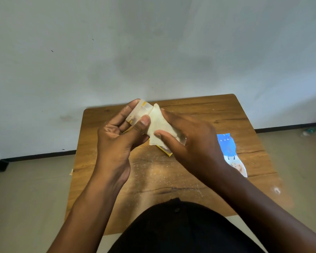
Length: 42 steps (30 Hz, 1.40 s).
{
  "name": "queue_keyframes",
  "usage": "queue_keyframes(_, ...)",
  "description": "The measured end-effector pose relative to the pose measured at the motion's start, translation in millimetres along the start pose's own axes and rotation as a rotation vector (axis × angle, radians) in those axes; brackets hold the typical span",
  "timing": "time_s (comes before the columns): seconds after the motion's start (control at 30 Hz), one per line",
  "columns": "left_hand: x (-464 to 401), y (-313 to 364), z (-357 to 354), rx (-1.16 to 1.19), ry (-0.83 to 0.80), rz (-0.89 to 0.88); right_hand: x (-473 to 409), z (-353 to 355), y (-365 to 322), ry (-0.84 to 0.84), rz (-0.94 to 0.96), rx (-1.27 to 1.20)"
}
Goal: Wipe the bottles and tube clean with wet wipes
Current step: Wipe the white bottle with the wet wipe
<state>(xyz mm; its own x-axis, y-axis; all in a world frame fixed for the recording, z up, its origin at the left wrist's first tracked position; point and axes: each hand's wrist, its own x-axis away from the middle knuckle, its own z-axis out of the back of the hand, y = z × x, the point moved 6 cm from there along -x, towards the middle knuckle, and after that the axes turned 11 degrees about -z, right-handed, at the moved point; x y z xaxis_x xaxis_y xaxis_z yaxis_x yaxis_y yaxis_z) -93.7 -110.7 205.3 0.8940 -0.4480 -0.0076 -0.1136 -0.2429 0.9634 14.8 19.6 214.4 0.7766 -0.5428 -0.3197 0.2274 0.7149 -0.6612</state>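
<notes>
Step in hand: I am watching the yellow plastic tube with the translucent cap (pixel 138 114) being wiped, held up above the brown wooden counter (pixel 217 114), cap end pointing away and to the left.

Left hand: the left hand (pixel 117 132) is clamping the cap end, thumb on the near side, fingers curling round the far side.

Right hand: the right hand (pixel 188 139) is pinching the pale, damp-looking wet wipe (pixel 160 125) around the tube's body, thumb underneath, fingers over the top, closed on wipe and tube together.

Where the tube is: between both hands, off the counter; only the cap and a yellow corner of the tail end are showing, the middle is lying under the wipe.

Doing it well, my judgement: I am reckoning the left hand should be holding firm while the right is sliding the wipe lengthwise and turning the tube so every side gets covered. The cap ridges and the crimped tail are probably needing a fresh fold of wipe. Squeezing too hard could be forcing contents toward the cap.

Counter surface: pale dust or powder is speckling the near middle, so setting the cleaned tube there could be dirtying it again.

Counts: one tube, one wipe in use, one blue printed wipes packet (pixel 230 152) lying flat on the counter just beside the right wrist, two hands.

Bottles: none showing; I cannot tell where they are.
</notes>
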Motion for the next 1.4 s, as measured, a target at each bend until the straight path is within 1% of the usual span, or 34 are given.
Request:
queue_keyframes(0.07, 1, 0, 0, -0.013, -0.027, 0.0, -7, -3, 7, -0.281, -0.248, -0.331)
queue_keyframes(0.1, 2, 0, -1, -0.01, -0.033, 0.001, -8, -4, 8, -0.389, -0.355, -0.502)
queue_keyframes(0.13, 2, 0, -1, -0.002, -0.036, 0.005, -8, -3, 9, -0.443, -0.415, -0.599)
queue_keyframes(0.17, 2, 0, -1, 0.008, -0.037, 0.009, -6, -3, 10, -0.451, -0.429, -0.629)
queue_keyframes(0.2, 3, 0, -2, 0.017, -0.037, 0.013, -5, -3, 10, -0.414, -0.417, -0.625)
queue_keyframes(0.23, 3, 1, -2, 0.023, -0.032, 0.018, -3, -3, 10, -0.341, -0.397, -0.59)
queue_keyframes(0.27, 3, 1, -2, 0.028, -0.02, 0.02, -2, -2, 10, -0.246, -0.367, -0.512)
queue_keyframes(0.3, 3, 1, -1, 0.03, -0.004, 0.021, 0, 1, 9, -0.128, -0.298, -0.389)
queue_keyframes(0.37, 3, 1, 1, 0.039, 0.032, 0.02, 6, 7, -2, 0.112, -0.016, -0.081)
queue_keyframes(0.4, 2, 0, 2, 0.047, 0.046, 0.024, 11, 6, -6, 0.173, 0.116, 0.019)
queue_keyframes(0.43, 2, 0, 3, 0.052, 0.056, 0.025, 14, 5, -9, 0.189, 0.196, 0.08)
queue_keyframes(0.47, 1, 0, 5, 0.052, 0.063, 0.023, 16, 1, -10, 0.176, 0.225, 0.119)
queue_keyframes(0.53, 1, 0, 7, 0.03, 0.052, 0.011, 16, -5, -10, 0.106, 0.184, 0.178)
queue_keyframes(0.67, 6, -3, 0, -0.053, -0.078, 0.012, 4, -9, -12, -0.104, 0.054, 0.246)
queue_keyframes(0.73, 6, -2, -2, -0.066, -0.114, 0.008, -4, -6, -14, -0.176, 0.064, 0.258)
queue_keyframes(0.83, 2, 4, 1, -0.082, -0.121, -0.029, -10, -3, -16, -0.267, 0.107, 0.264)
queue_keyframes(1.0, -5, 11, 8, -0.045, -0.043, -0.083, 8, -5, -13, -0.26, 0.172, 0.278)
queue_keyframes(1.07, -5, 9, 9, -0.048, -0.049, -0.071, 15, -7, -11, -0.238, 0.169, 0.273)
queue_keyframes(1.13, -2, 5, 5, -0.064, -0.088, -0.046, 13, -6, -9, -0.229, 0.125, 0.24)
queue_keyframes(1.23, 1, 3, -3, -0.089, -0.139, -0.036, 1, -4, -5, -0.253, 0.007, 0.179)
queue_keyframes(1.3, -3, 6, -1, -0.066, -0.104, -0.049, -1, -5, -1, -0.278, -0.037, 0.148)
queue_keyframes(1.4, -9, 7, 10, 0.033, -0.013, -0.018, 4, -2, 7, -0.223, -0.079, -0.003)
